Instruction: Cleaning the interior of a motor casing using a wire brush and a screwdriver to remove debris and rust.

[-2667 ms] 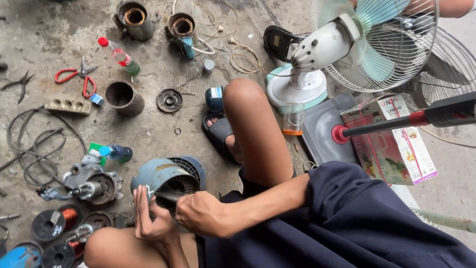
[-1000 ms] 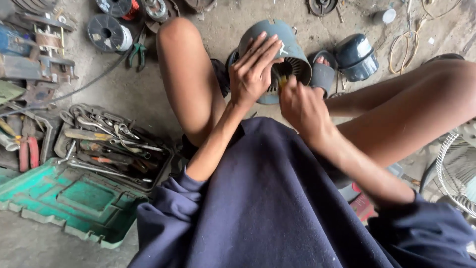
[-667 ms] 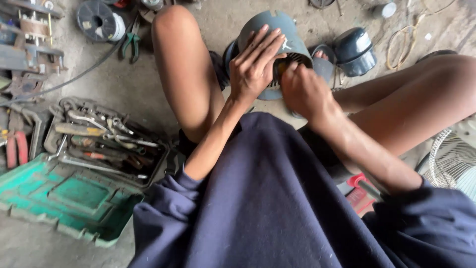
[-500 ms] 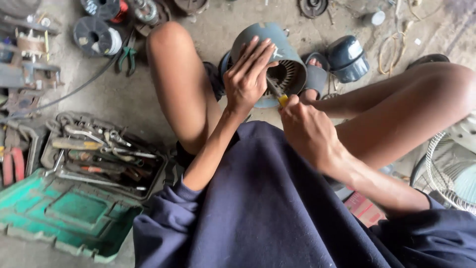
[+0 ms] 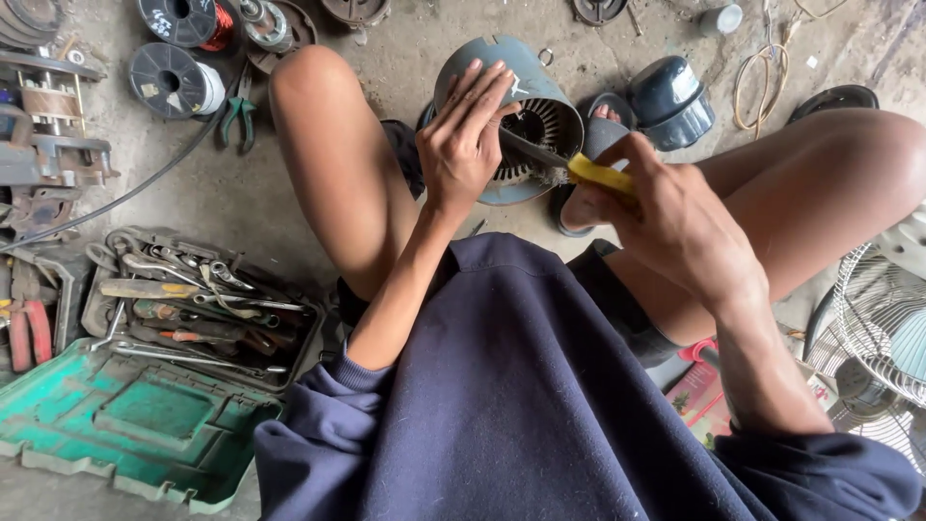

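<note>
A grey-blue motor housing (image 5: pixel 526 82) with ribbed slots inside lies on its side on the concrete floor between my knees. My left hand (image 5: pixel 465 135) rests on its near rim, fingers spread over the casing. My right hand (image 5: pixel 675 227) grips a yellow-handled knife (image 5: pixel 598 174); its thin blade (image 5: pixel 529 148) reaches into the housing's open mouth.
A green metal toolbox (image 5: pixel 116 425) and its tray of wrenches and screwdrivers (image 5: pixel 193 309) sit at the left. Wire spools (image 5: pixel 174 77), pliers (image 5: pixel 236 116) and motor parts lie at the top left. A dark cap (image 5: pixel 675 96) sits at the top right, a fan guard (image 5: pixel 883 328) at the right edge.
My view swung from the fan side to the toolbox side. My right hand drew back from the housing's mouth, so the yellow handle and the blade now show. My left hand stays on the housing.
</note>
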